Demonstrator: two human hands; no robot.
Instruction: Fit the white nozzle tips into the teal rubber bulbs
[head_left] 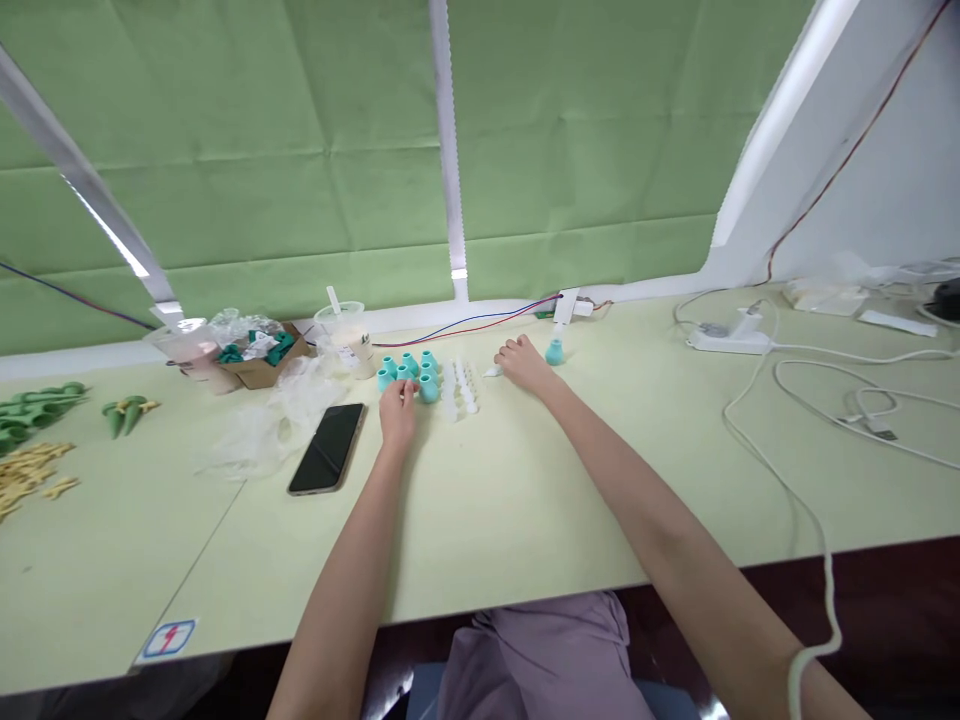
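Several small teal vase-shaped pieces (429, 387) stand grouped at the middle of the table. My left hand (397, 408) is at their near side, its fingers curled and closed; what they hold, if anything, is hidden. To the right of the group lie white toothed plastic strips (459, 385). Farther right, my right hand (523, 364) rests low on the table with its fingers bent around a small white pointed piece (492, 371), whose tip pokes out on the left. Just beyond that hand stands a single teal vase-shaped piece (554, 352) with something white on top.
A black phone (328, 449) lies left of my left hand, beside crumpled clear plastic (259, 430). Drink cups (349, 340) and a cardboard box (266, 368) stand behind. Green and yellow pieces (34, 465) lie far left. A power strip (731, 340) and white cables (787, 490) spread across the right.
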